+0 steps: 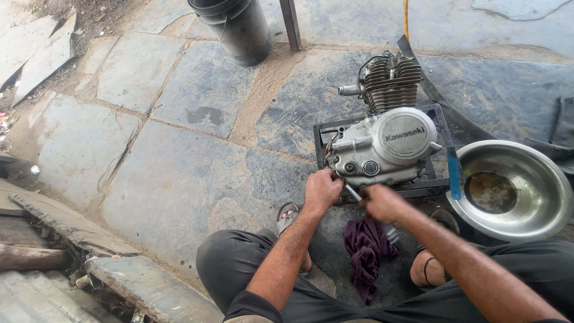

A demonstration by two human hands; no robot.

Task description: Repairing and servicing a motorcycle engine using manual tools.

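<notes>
A silver motorcycle engine (382, 140) with a finned cylinder sits on a black metal frame stand (439, 116) on the stone floor. My left hand (321, 190) rests against the engine's lower left edge. My right hand (382, 203) is closed around a metal tool (353, 192) whose tip points at the bottom of the engine case. I am squatting, knees apart, with a purple rag (366, 250) on the floor between my feet.
A steel bowl (526, 209) holding dirty liquid sits right of the stand, with a blue-handled tool (454, 173) lying beside it. A black bucket (239, 27) and a metal post (291, 24) stand behind. Broken stone slabs (72, 227) lie at the left.
</notes>
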